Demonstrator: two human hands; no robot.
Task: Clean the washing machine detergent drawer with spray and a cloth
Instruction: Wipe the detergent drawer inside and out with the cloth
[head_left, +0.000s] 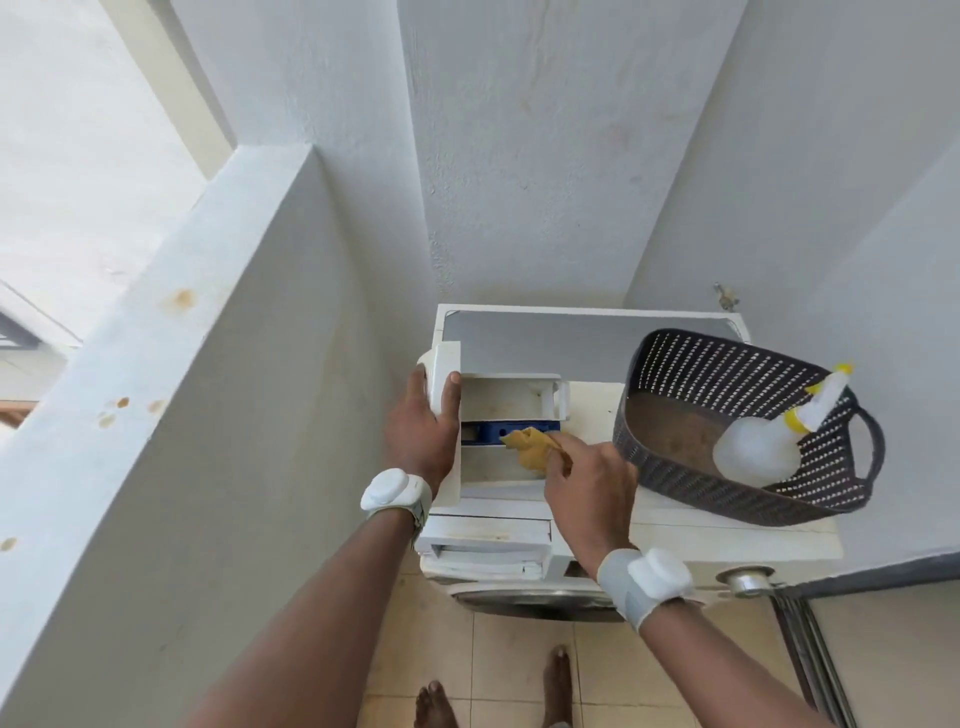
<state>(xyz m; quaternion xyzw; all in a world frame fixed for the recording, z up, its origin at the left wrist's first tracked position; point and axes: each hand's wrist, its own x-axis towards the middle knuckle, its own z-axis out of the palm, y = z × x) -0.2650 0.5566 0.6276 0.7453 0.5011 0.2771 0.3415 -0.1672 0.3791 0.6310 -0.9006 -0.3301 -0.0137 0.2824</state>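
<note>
The white detergent drawer (511, 397) lies on top of the white washing machine (727, 540), taken out of its slot, with a blue insert (488, 432) in its middle. My left hand (422, 431) grips the drawer's front panel at its left end. A yellow cloth (530, 449) is pinched in my right hand (589, 488) and pressed into the drawer beside the blue insert. The spray bottle (763, 449), clear with a yellow collar and white nozzle, lies inside a dark perforated basket (675, 364) to the right.
The empty drawer slot (488, 551) shows at the machine's front left. White walls close in behind and on both sides. A metal rack (810, 654) stands at the lower right. The floor is beige tile (509, 670), with my bare feet on it.
</note>
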